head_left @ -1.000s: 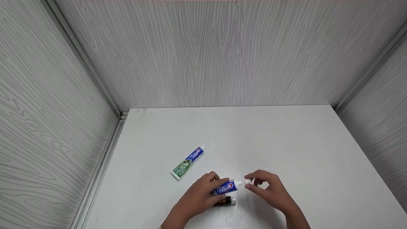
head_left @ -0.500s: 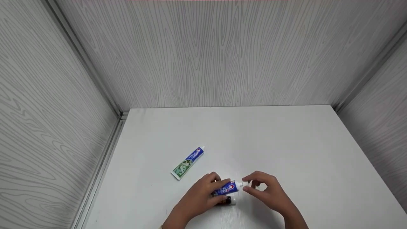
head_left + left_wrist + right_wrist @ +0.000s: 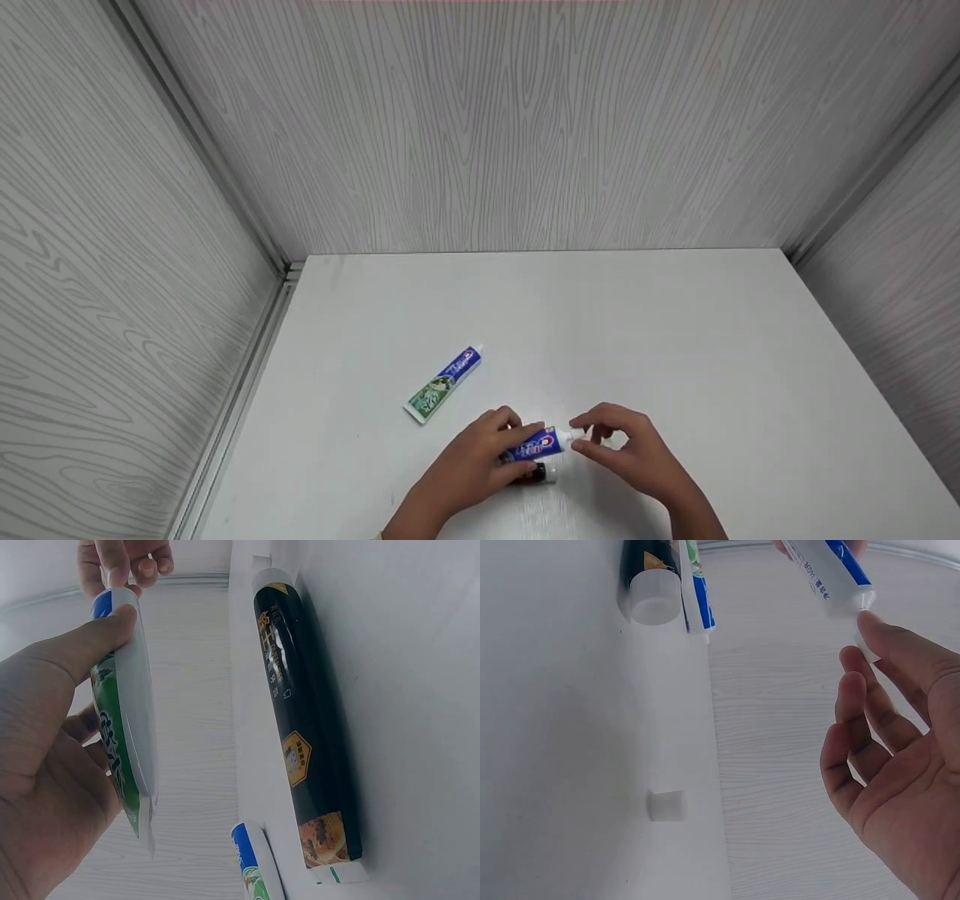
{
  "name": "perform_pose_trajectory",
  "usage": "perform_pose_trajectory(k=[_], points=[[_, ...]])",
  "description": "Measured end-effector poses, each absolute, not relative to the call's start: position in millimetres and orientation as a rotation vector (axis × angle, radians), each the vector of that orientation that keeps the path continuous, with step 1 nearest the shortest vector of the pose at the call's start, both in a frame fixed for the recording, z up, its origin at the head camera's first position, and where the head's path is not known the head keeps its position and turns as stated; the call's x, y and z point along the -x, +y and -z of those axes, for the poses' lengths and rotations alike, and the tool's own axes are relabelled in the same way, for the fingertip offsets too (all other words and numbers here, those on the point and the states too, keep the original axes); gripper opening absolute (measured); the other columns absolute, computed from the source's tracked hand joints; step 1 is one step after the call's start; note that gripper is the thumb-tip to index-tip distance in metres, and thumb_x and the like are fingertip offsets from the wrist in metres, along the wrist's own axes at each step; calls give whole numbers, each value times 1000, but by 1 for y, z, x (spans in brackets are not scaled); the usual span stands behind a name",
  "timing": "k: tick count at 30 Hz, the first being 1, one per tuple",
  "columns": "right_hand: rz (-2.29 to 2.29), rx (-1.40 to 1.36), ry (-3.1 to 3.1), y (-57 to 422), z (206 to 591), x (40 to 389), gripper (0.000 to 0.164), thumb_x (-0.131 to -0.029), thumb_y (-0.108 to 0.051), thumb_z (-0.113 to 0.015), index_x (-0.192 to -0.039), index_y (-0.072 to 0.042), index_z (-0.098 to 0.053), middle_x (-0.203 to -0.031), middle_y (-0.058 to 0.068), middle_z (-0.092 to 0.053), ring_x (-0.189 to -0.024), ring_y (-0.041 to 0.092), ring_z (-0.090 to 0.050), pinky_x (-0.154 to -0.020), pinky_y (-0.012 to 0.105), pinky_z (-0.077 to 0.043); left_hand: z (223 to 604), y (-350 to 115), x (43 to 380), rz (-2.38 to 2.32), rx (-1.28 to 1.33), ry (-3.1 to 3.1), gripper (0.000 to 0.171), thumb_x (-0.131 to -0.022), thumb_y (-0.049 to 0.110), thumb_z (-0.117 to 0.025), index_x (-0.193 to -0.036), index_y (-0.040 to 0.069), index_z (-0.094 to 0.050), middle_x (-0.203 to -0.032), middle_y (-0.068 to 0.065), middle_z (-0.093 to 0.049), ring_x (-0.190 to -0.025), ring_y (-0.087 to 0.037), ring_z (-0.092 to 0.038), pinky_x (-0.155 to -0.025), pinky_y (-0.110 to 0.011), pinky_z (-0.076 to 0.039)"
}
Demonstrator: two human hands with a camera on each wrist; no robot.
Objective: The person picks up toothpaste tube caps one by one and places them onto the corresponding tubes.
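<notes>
Gripping tube [image 3: 535,445] above worktop [image 3: 675,330] with left hand [image 3: 474,457] | pinching cap [image 3: 868,650] at tube's end with right hand [image 3: 639,451] | locating black tube [image 3: 301,712] near left hand, far tube [image 3: 444,385] and loose cap [image 3: 667,805] on worktop

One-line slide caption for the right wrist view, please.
Right hand pinches a small white cap at a toothpaste tube's nozzle end; a second white cap rests on the tabletop.
</notes>
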State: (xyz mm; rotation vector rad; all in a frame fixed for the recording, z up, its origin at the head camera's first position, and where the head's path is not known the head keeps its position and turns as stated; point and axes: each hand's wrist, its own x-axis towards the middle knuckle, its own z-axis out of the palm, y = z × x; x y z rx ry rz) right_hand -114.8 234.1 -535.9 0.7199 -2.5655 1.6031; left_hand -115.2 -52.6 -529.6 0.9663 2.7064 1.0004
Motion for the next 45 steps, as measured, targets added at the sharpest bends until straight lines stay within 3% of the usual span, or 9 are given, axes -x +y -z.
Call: perform_pose_trajectory(k=[7,22,29,39,45], points=[[-1603,-739,-2586,233,536,115,19,-95,-23,-82,-114,-26,-79,-104,-6,-77,-81,13,-67,-78,33,-54,529,-52,115,-994,-988,2710,51,-101,40,-74,-150,36,-61,-118,8,-61,-104,-7,-54,-95,-26,-53],[-1637,-641,-2718,233,541,117,4,-101,-31,-75,-103,-31,-78,-101,-9,-76,-86,12,-65,-81,29,-53,531,-50,114,-996,-1052,2719,49,-101,38,-74,-149,33,-63,-115,7,-60,-102,-6,-52,-91,-24,-52],[-1630,-640,-2742,234,542,119,8,-103,-30,-72,-98,-31,-77,-98,-9,-75,-86,11,-66,-82,29,-54,531,-49,114,-1019,-1064,2713,49,-101,36,-75,-148,31,-64,-114,7,-60,-101,-6,-52,-90,-24,-51],[-1675,-598,-2744,237,543,116,16,-107,-30,-66,-107,-21,-79,-102,-7,-77,-88,12,-67,-82,28,-54,534,-50,114,-1023,-1080,2713,49,-101,39,-73,-149,30,-64,-114,8,-59,-100,-5,-51,-90,-23,-51],[-1688,-541,-2698,239,542,113,14,-108,-27,-63,-112,-27,-77,-105,-4,-78,-87,24,-70,-80,29,-56,534,-52,114,-1008,-1102,2743,49,-101,38,-74,-148,29,-65,-115,6,-60,-100,-7,-52,-90,-24,-51]])
